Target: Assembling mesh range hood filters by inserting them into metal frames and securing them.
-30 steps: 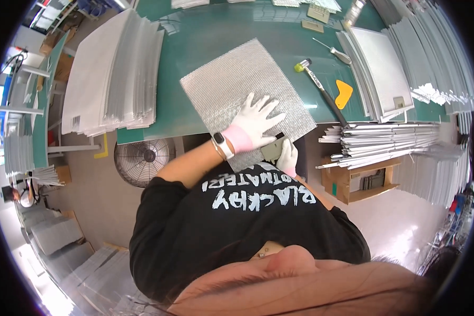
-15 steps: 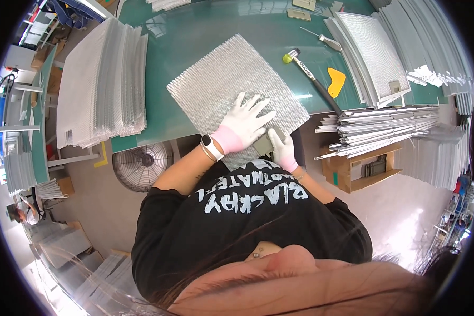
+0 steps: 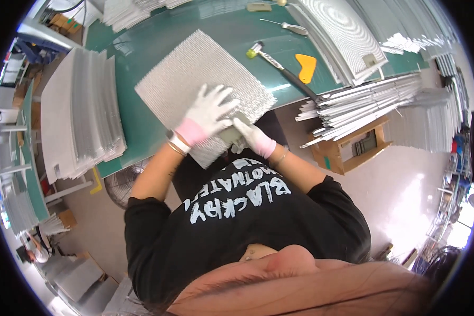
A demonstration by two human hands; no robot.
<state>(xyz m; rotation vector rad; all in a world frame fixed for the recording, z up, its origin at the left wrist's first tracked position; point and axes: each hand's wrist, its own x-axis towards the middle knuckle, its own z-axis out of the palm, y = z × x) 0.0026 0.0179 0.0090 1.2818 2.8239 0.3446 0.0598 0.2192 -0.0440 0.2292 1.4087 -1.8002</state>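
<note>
A silvery metal mesh sheet (image 3: 195,68) lies at an angle on the green workbench, its near corner jutting past the front edge. My left hand (image 3: 211,109), in a white glove with a pink cuff, rests flat on it with fingers spread. At the sheet's near right edge, my gloved right hand (image 3: 255,138) grips a grey-green plate (image 3: 229,136), thumb on top and fingertips showing below. The plate overlaps the mesh edge next to my left fingers; its underside is hidden.
A mallet (image 3: 282,68), a yellow scraper-like piece (image 3: 306,69) and a screwdriver (image 3: 295,28) lie right on the workbench (image 3: 158,47). Mesh stacks stand left (image 3: 73,110) and right (image 3: 332,37). Metal strips (image 3: 363,100) jut out above a cardboard box (image 3: 347,163). A fan (image 3: 120,187) stands below.
The whole view has shifted, so the bench and its things appear further left. My right hand has turned, and its fingers now show beneath the plate. My left hand stays spread on the mesh.
</note>
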